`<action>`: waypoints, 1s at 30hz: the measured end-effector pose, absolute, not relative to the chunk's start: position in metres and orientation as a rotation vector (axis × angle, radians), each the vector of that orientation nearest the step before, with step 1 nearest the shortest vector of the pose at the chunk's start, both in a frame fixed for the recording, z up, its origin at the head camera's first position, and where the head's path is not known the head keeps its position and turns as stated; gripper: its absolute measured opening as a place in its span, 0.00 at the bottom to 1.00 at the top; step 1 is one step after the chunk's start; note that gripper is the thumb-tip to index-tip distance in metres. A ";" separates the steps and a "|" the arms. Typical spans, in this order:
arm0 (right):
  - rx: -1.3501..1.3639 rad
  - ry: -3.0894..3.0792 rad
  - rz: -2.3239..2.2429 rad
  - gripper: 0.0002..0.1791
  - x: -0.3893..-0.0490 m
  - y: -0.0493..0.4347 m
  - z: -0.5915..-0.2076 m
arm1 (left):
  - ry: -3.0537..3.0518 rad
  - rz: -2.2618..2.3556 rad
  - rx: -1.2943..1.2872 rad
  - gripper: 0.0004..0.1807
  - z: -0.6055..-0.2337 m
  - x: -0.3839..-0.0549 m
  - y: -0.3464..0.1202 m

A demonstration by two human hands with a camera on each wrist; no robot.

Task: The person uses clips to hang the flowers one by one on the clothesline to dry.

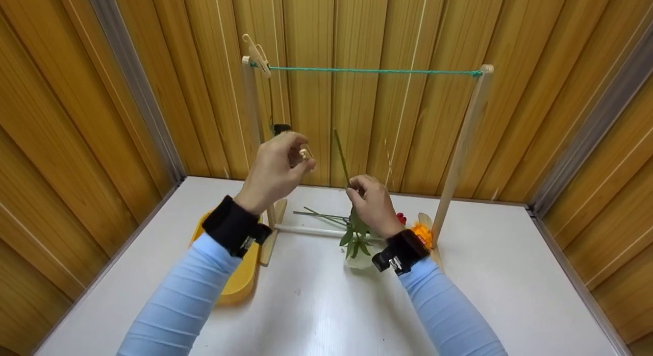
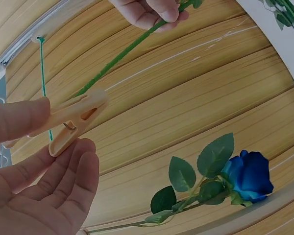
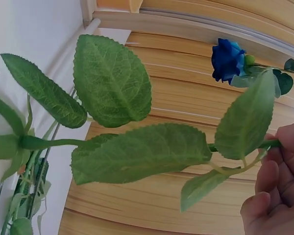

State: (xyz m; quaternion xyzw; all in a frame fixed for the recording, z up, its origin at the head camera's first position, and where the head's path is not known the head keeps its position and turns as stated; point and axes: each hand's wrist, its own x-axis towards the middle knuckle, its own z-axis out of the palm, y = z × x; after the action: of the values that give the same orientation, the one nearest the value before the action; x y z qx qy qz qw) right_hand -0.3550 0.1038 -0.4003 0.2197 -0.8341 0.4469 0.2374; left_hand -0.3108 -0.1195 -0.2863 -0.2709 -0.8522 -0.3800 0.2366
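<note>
My left hand (image 1: 279,164) pinches a pale wooden-coloured clothespin (image 2: 78,120) between thumb and fingers, in front of the green line (image 1: 377,71). Lower and to the right, my right hand (image 1: 375,203) pinches the green stem (image 1: 341,154) of an artificial flower whose head hangs down. Its leaves (image 3: 157,152) spread below the fingers, and its whitish bloom (image 1: 359,260) is at the bottom. In the left wrist view the bare stem end overlaps the clothespin's tip. A blue rose (image 2: 250,176) hangs upside down at the left post, under another clothespin (image 1: 257,55) on the line.
Two wooden posts, left and right (image 1: 461,157), carry the line. A yellow tray (image 1: 240,282) lies beside the left foot. Behind my right hand, more stems (image 1: 321,215), a red flower (image 1: 401,218) and an orange flower (image 1: 422,234) lie on the white table (image 1: 306,315). Wood-patterned walls (image 1: 357,29) enclose it.
</note>
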 end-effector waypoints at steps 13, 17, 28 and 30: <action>0.625 -2.351 1.367 0.05 -0.380 0.090 -0.378 | -2.511 -1.066 -0.644 0.19 -0.215 -0.337 -0.130; 0.656 -2.352 1.344 0.05 -0.388 0.086 -0.370 | -2.497 -0.998 -0.647 0.18 -0.194 -0.346 -0.130; 0.673 -2.392 1.171 0.06 -0.403 0.081 -0.341 | -2.485 -0.761 -0.660 0.16 -0.137 -0.359 -0.111; 0.669 -2.405 1.157 0.07 -0.405 0.079 -0.334 | -2.471 -0.773 -0.668 0.15 -0.132 -0.362 -0.108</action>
State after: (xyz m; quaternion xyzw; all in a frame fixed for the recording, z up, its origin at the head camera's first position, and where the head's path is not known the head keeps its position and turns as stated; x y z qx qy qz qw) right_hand -0.4051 0.0788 -0.3342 0.2384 -0.8576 0.4124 0.1938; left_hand -0.3621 -0.1082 -0.1322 -0.2430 -0.8990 -0.2812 0.2316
